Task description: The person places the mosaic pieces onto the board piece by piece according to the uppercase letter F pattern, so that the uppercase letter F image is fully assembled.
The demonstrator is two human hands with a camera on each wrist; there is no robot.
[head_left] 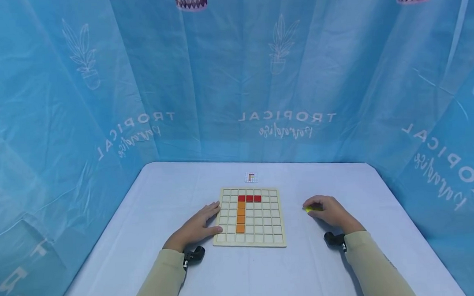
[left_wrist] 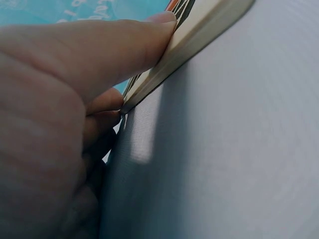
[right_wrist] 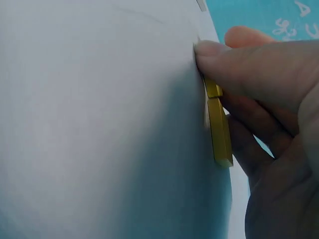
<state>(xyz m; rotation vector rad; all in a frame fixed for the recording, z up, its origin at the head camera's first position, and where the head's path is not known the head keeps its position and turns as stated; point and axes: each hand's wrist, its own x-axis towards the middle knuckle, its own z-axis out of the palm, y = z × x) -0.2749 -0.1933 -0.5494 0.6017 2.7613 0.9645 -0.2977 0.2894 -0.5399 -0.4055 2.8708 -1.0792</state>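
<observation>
A pale wooden grid board [head_left: 264, 226] lies on the table, with a row of red squares [head_left: 250, 198] and a column of orange squares [head_left: 240, 217] in its cells. My left hand [head_left: 198, 225] rests at the board's left edge, its thumb on the near-left rim and its fingers spread along the side. To the right of the board, my right hand [head_left: 328, 210] pinches a yellow block [right_wrist: 219, 132] between thumb and fingers, low over the table. A groove or joint divides the block's visible length; the fingers hide its far end.
A small printed card [head_left: 251, 177] with a coloured grid pattern lies behind the board. White cloth covers the table [head_left: 175, 186]. Blue curtains [head_left: 226, 78] with mirrored lettering stand around the back and sides. Each wrist carries a small black camera [head_left: 195, 254].
</observation>
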